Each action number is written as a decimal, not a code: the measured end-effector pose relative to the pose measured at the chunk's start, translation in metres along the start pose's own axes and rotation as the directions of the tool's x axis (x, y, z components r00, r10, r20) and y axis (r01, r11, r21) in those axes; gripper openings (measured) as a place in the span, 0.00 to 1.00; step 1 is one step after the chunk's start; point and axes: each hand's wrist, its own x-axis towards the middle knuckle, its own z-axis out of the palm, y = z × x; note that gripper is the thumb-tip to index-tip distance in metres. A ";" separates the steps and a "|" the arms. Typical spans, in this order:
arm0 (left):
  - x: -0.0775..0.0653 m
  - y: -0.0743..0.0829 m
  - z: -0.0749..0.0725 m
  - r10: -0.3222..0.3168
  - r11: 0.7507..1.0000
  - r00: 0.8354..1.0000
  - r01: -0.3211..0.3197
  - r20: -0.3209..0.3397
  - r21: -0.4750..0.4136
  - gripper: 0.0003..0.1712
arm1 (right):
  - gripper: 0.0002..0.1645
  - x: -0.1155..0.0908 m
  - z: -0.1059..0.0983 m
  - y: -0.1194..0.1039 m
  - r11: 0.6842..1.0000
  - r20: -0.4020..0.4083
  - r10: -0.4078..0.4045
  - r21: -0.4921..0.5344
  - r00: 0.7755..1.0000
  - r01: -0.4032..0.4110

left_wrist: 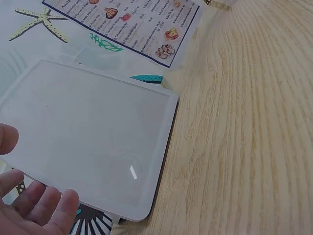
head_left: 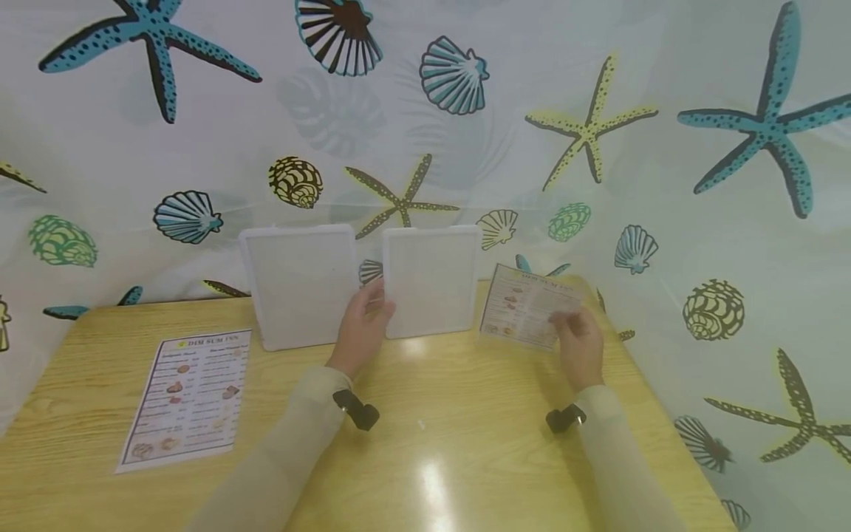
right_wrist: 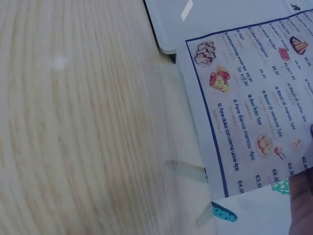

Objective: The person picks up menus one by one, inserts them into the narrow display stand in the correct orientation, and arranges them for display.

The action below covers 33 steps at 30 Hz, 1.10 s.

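Note:
My left hand is at the left edge of the right-hand white board, a blank framed panel standing upright at the table's back. In the left wrist view its fingers lie loosely along the edge of the board, with the thumb apart from them over the face. My right hand pinches the lower right part of a printed menu, tilted up beside that board. The right wrist view shows the blue-bordered menu up close; most of the right hand is out of frame there.
A second white board stands upright to the left of my left hand. Another menu lies flat on the wooden table at the left. A curtain with starfish and shells hangs behind and along the right side.

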 end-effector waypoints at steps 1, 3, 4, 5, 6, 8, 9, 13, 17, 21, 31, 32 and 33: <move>0.000 0.000 0.000 0.000 1.000 1.000 0.000 0.000 -0.001 0.33 | 0.19 0.000 0.000 -0.001 1.000 -0.002 -0.005 0.014 1.000 0.005; 0.000 -0.001 0.001 -0.001 1.000 1.000 0.001 0.000 -0.006 0.33 | 0.18 0.000 -0.001 -0.002 0.999 -0.002 -0.013 0.033 1.000 0.013; 0.001 -0.001 0.001 -0.001 1.000 1.000 0.001 -0.001 -0.008 0.33 | 0.18 0.000 -0.001 -0.003 0.999 -0.001 -0.017 0.038 1.000 0.018; 0.001 -0.002 0.001 0.001 1.000 1.000 -0.001 -0.003 -0.010 0.33 | 0.18 0.000 -0.001 -0.003 0.999 0.002 -0.023 0.041 1.000 0.023; 0.001 -0.002 0.001 0.001 1.000 1.000 -0.001 -0.006 -0.011 0.33 | 0.17 0.000 -0.001 -0.003 0.998 0.003 -0.030 0.046 1.000 0.030; 0.000 -0.003 0.002 0.004 1.000 1.000 -0.005 -0.011 -0.017 0.32 | 0.16 0.000 -0.001 -0.004 0.998 0.003 -0.035 0.048 0.999 0.035; 0.000 -0.003 0.002 0.007 1.000 1.000 -0.007 -0.011 -0.021 0.31 | 0.16 -0.001 0.000 -0.004 0.998 0.003 -0.037 0.050 0.999 0.037; -0.001 -0.004 0.001 0.029 0.999 1.000 -0.029 -0.007 -0.035 0.32 | 0.14 -0.002 0.000 -0.004 0.998 0.006 -0.027 0.050 1.000 0.026; -0.001 -0.005 0.000 0.058 0.997 0.998 -0.058 0.003 -0.052 0.33 | 0.15 -0.003 0.002 -0.004 0.998 0.023 -0.009 0.055 1.000 0.008; -0.001 -0.007 -0.002 0.064 0.996 0.998 -0.063 0.007 -0.062 0.32 | 0.15 -0.002 0.004 -0.002 0.999 0.016 0.002 0.049 1.000 -0.003; -0.006 0.002 -0.002 0.000 0.999 1.000 0.000 0.011 -0.052 0.30 | 0.15 -0.003 0.005 -0.005 0.997 -0.006 0.035 0.072 0.999 -0.035; -0.006 0.002 -0.001 -0.007 0.999 1.000 0.007 0.009 -0.048 0.30 | 0.15 -0.003 0.005 -0.006 0.996 -0.003 0.034 0.078 0.999 -0.034; -0.006 0.002 -0.001 -0.015 0.999 1.000 0.015 0.008 -0.047 0.30 | 0.15 -0.004 0.005 -0.006 0.996 -0.002 0.031 0.087 1.000 -0.030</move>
